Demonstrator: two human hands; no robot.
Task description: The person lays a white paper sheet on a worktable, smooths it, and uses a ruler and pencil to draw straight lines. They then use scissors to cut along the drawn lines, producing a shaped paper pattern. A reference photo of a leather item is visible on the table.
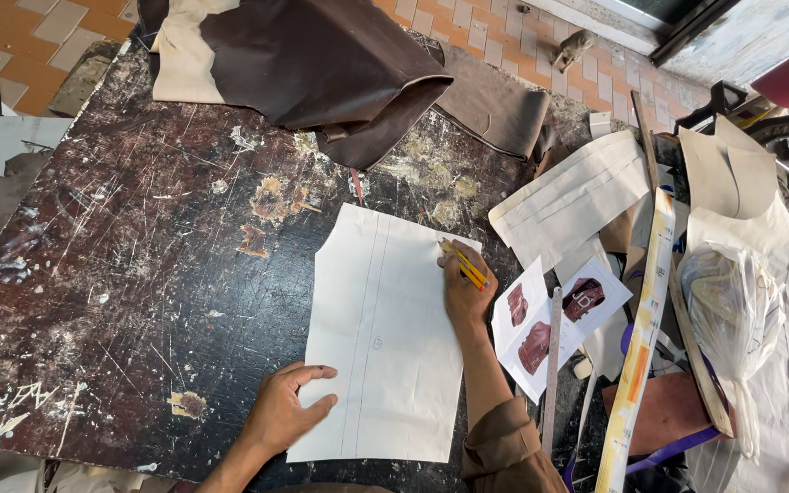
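A cream paper pattern piece [385, 329] with faint pencil lines lies flat on a dark, scratched worktable [139, 246]. My left hand [289, 406] rests on its lower left corner, fingers spread, pressing it down. My right hand [464, 290] lies on the sheet's upper right edge and grips a yellow pencil [464, 264], its tip touching the paper near the top right corner.
Dark brown leather [321, 64] is heaped at the table's far edge. To the right lie printed photos of brown bags [550, 315], a metal ruler [552, 365], a long yellow-edged strip [643, 347], more cream pattern pieces [577, 196] and a clear plastic bag [728, 310].
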